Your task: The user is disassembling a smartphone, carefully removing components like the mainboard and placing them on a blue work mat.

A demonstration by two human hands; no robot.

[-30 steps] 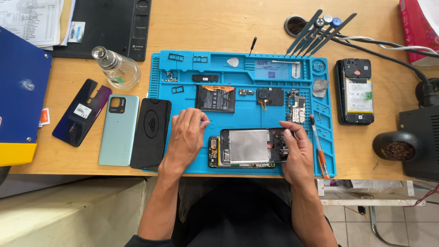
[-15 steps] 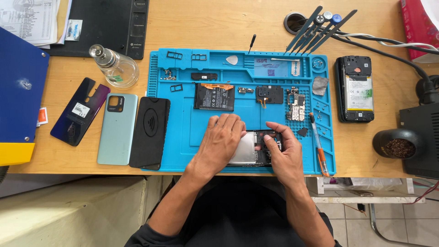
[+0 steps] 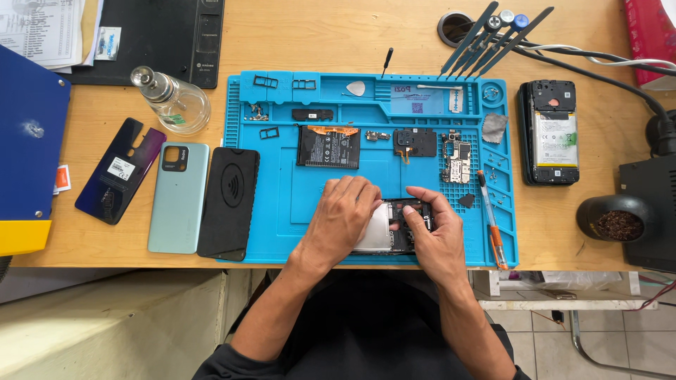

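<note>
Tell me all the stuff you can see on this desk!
Repair mat: one, blue, desk middle.
Opened phone: one, black, on the mat under both hands.
Battery: one, black, upper mat.
Circuit board: one, right part of mat.
Pen-like tool: one, orange, mat's right edge.
Back covers: three, purple, pale green and black, left of mat.
Glass bottle: one, clear, upper left.
Second opened phone: one, black, right of mat.
Tweezers and tools: several, dark, top right.
Left hand: one, on the opened phone.
Right hand: one, gripping the phone's right end.
</note>
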